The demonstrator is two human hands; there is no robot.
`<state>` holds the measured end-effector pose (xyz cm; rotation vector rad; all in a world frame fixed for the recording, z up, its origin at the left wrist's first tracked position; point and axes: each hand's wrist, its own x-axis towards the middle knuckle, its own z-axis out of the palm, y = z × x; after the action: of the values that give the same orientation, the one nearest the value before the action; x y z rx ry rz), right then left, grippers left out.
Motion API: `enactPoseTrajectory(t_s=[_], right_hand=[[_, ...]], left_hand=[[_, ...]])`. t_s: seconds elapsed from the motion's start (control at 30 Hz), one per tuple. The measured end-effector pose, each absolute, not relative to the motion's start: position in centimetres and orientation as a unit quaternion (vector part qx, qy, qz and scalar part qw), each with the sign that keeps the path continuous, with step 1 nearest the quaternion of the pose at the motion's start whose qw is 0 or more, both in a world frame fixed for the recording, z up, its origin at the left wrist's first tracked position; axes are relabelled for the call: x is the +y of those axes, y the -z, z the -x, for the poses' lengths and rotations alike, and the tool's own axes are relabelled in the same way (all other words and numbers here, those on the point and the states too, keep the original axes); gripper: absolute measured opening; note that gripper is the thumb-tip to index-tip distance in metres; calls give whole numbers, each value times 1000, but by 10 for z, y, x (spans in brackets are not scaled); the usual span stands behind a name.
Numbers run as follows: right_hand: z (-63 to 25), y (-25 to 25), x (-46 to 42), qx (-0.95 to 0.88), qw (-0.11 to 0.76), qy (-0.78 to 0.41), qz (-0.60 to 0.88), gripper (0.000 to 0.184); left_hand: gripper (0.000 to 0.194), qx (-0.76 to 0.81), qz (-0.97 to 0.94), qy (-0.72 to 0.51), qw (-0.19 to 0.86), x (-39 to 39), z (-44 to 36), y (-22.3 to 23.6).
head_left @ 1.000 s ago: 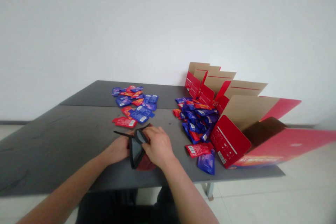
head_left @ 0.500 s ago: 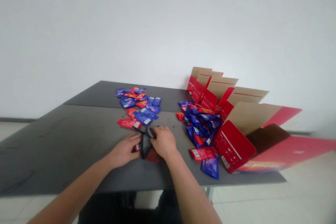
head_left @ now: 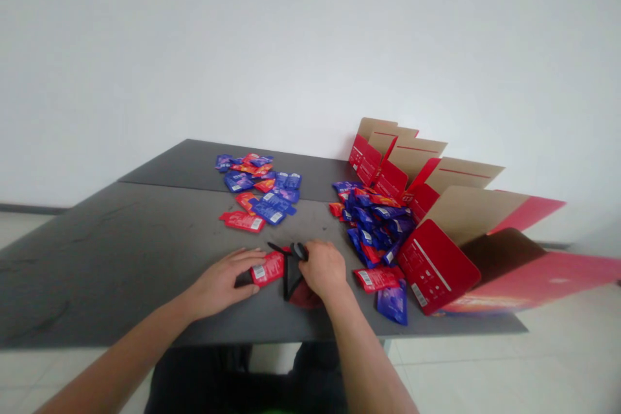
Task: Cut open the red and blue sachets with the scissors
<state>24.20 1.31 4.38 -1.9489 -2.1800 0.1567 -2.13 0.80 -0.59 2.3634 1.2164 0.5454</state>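
Observation:
A small red packet [head_left: 270,270] with a white label lies flat on the dark tabletop. My left hand [head_left: 220,281] has its thumb and fingertips at opposite edges of the packet's left end, holding it against the table. My right hand [head_left: 326,266] is closed on a black tool with a triangular frame [head_left: 288,275] and a dark reddish part below. The tool stands at the packet's right end; its exact kind is unclear, and the hand hides some of it.
Flat red and blue packets [head_left: 272,207] lie scattered beyond my hands. To the right is a heap of filled blue and red packets [head_left: 373,226], beside a row of open red cardboard boxes [head_left: 439,265]. The table's front edge [head_left: 242,340] is close to my body.
My right hand has moved the black tool to the right, uncovering more of the red packet. My left hand has stayed at the packet's left end. The view has shifted slightly.

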Motion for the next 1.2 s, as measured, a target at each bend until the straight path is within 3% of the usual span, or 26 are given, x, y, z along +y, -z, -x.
enactPoseTrajectory(t_s=[0.23, 0.47, 0.93, 1.2], right_hand=[[-210, -34, 27, -858, 161, -118, 473, 15], [-228, -21, -11, -790, 174, -65, 585, 7], [-249, -26, 6, -872, 182, -115, 439, 17], [-179, -35, -14, -774, 246, -56, 580, 12]], left_hand=[[34, 437, -853, -184, 220, 7, 20, -4], [37, 429, -852, -206, 219, 4, 21, -5], [39, 451, -841, -200, 223, 6, 20, -5], [34, 461, -835, -197, 227, 8, 17, 1]])
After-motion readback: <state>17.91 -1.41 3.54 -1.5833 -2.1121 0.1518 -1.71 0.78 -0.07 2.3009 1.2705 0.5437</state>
